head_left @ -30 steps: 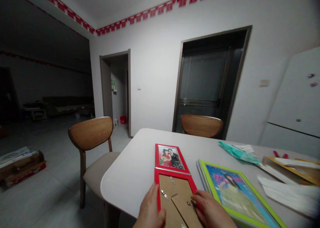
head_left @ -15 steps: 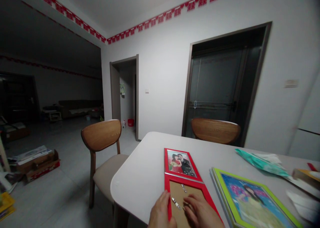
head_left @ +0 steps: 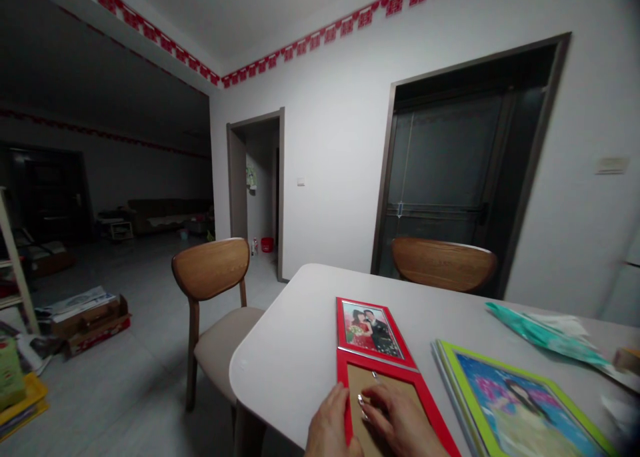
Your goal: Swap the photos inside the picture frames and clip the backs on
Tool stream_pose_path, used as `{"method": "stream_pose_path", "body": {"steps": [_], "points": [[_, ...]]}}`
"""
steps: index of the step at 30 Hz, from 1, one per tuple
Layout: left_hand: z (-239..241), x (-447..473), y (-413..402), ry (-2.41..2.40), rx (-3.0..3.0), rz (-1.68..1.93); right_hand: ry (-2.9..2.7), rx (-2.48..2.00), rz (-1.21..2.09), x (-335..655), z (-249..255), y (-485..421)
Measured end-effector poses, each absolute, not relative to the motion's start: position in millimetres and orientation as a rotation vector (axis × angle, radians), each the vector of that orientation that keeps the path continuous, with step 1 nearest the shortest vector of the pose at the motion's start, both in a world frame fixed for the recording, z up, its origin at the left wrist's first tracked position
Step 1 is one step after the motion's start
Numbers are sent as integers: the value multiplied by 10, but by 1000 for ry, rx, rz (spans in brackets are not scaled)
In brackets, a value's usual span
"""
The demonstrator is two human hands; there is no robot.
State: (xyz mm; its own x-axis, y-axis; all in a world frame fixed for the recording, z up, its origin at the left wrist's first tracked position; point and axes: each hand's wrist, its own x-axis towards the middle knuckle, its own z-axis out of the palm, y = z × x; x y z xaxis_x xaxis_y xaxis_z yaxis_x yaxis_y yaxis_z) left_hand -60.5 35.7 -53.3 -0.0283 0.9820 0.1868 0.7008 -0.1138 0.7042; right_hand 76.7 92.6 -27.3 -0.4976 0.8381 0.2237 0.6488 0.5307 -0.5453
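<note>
A red picture frame (head_left: 400, 377) lies face down on the white table (head_left: 295, 357), its brown backing board up. My left hand (head_left: 330, 430) rests on the frame's left edge, fingers pressed flat. My right hand (head_left: 397, 420) lies on the backing board, its fingertips pinched at a small metal clip (head_left: 361, 400). Just beyond the face-down frame, a second red frame (head_left: 373, 327) with a photo of a couple lies face up.
A green-framed picture (head_left: 520, 403) lies to the right, with teal and white wrapping (head_left: 540, 330) behind it. Two wooden chairs stand at the table, one on the left (head_left: 213, 277), one at the far side (head_left: 443, 263). Cardboard boxes and papers (head_left: 85, 313) lie on the floor at left.
The view has swung left and up. My right hand has slid from the frame's right side to the metal clip near its left edge. My left hand has stayed on the left edge.
</note>
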Motion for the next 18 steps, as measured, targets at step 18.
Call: {"method": "stream_pose_path", "body": {"steps": [18], "points": [[-526, -610, 303, 1730, 1852, 1052, -2497, -1070, 737, 1173, -72, 542]]}}
